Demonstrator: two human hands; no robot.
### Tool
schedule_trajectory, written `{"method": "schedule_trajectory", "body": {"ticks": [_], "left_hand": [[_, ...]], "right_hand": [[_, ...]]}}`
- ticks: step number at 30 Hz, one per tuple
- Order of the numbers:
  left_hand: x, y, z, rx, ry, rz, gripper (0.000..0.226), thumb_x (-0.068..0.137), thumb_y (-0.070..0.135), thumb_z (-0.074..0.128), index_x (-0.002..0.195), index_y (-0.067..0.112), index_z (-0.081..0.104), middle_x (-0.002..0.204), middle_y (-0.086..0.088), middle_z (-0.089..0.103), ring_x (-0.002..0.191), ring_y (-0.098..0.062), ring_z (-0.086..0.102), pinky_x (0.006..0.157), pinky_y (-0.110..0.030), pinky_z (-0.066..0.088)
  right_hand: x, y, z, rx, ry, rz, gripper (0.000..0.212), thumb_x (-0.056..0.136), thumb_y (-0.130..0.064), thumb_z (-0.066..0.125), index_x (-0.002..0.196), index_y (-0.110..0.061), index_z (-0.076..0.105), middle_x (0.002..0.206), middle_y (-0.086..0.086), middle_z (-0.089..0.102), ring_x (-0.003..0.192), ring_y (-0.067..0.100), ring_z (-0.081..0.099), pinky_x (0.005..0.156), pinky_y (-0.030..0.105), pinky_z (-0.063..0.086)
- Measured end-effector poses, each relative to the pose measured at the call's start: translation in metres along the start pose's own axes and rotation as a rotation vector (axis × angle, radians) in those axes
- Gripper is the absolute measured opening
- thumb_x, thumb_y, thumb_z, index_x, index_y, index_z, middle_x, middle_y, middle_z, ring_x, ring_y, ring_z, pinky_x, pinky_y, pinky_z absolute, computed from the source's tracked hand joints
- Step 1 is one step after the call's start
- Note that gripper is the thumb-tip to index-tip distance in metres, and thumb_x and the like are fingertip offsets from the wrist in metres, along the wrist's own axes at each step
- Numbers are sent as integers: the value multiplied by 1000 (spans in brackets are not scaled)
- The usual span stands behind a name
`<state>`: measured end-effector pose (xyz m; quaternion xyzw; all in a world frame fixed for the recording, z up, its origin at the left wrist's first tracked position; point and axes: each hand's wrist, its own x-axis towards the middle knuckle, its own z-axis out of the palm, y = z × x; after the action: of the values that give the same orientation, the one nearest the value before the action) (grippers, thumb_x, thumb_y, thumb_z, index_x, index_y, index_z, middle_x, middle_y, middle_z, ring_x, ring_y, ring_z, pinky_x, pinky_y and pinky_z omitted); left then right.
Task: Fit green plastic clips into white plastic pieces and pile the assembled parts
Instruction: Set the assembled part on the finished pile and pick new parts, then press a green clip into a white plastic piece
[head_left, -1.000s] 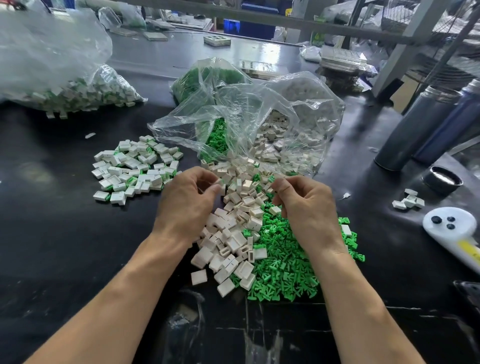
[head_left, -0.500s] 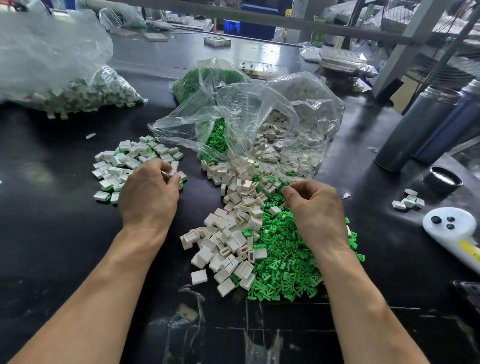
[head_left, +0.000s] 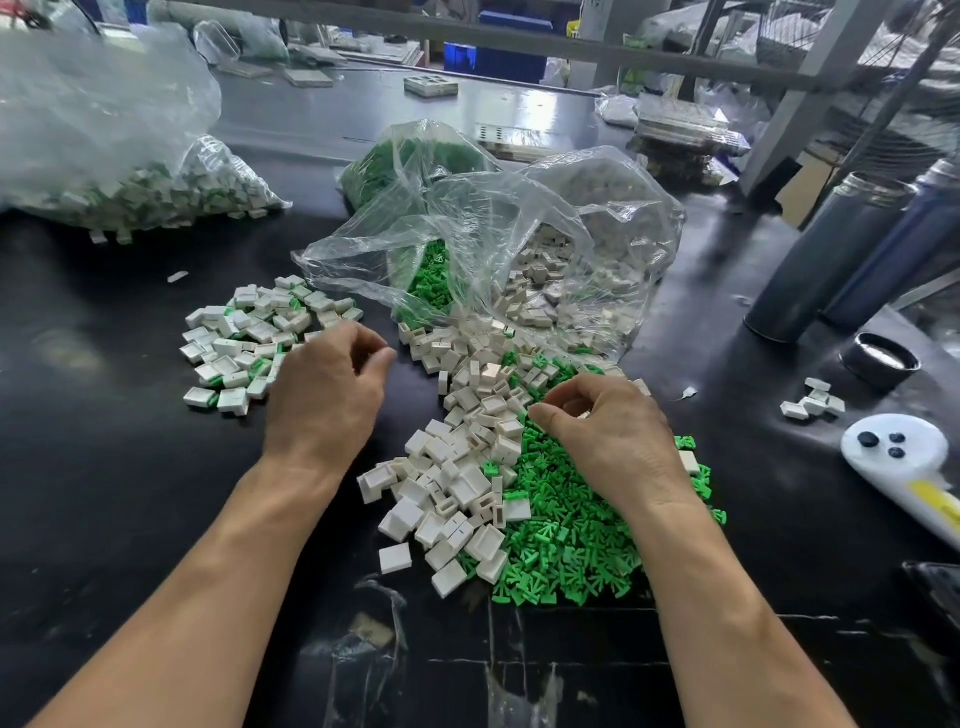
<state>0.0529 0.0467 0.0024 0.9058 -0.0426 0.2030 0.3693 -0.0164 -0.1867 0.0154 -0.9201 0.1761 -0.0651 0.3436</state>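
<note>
A heap of loose white plastic pieces (head_left: 467, 467) lies in the middle of the black table, with a heap of green clips (head_left: 571, 545) right beside it. To the left is the pile of assembled white-and-green parts (head_left: 249, 343). My left hand (head_left: 327, 395) hovers between that pile and the white heap, fingers loosely curled and holding nothing. My right hand (head_left: 613, 441) rests on the edge of the green clips, fingers curled under and thumb pointing left. Its fingers hide whatever may be in it.
An open clear bag (head_left: 519, 234) spills white pieces and green clips behind the heaps. A large bag of assembled parts (head_left: 104, 156) sits far left. At right stand two dark cylinders (head_left: 821, 260), a black cap (head_left: 885, 358), a few white pieces (head_left: 813, 402) and a white device (head_left: 898, 457).
My left hand went from the middle heap to the assembled pile, then drew back right, now holding nothing. My right hand dropped onto the green clips.
</note>
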Motion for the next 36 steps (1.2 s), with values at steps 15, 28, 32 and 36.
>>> {"method": "schedule_trajectory", "body": {"ticks": [15, 28, 32, 36], "left_hand": [[-24, 23, 20, -88, -331, 61, 32, 97, 19, 69, 128, 27, 63, 122, 10, 63, 106, -5, 59, 101, -25, 49], [-22, 18, 22, -40, -295, 39, 8, 94, 28, 73, 101, 30, 70, 96, 16, 58, 89, -1, 58, 88, -28, 53], [-21, 17, 22, -39, -300, 27, 2, 95, 33, 72, 96, 33, 70, 92, 18, 62, 88, 0, 60, 84, -29, 55], [-21, 18, 22, -90, -309, -22, 3, 96, 33, 70, 95, 35, 69, 91, 19, 65, 82, 3, 62, 72, -17, 51]], "right_hand": [[0, -12, 13, -226, 66, -23, 23, 93, -39, 77, 114, -30, 73, 113, -5, 65, 110, 18, 60, 102, 39, 51], [1, -12, 16, -260, 110, -38, 21, 91, -41, 78, 110, -35, 71, 103, -9, 61, 99, 14, 58, 91, 30, 48], [3, -12, 18, -281, 127, -37, 16, 92, -40, 77, 106, -32, 73, 96, -10, 53, 93, 13, 51, 86, 29, 44], [2, -12, 20, -275, 144, -64, 12, 95, -38, 73, 102, -28, 73, 97, -7, 58, 95, 16, 58, 89, 34, 50]]}}
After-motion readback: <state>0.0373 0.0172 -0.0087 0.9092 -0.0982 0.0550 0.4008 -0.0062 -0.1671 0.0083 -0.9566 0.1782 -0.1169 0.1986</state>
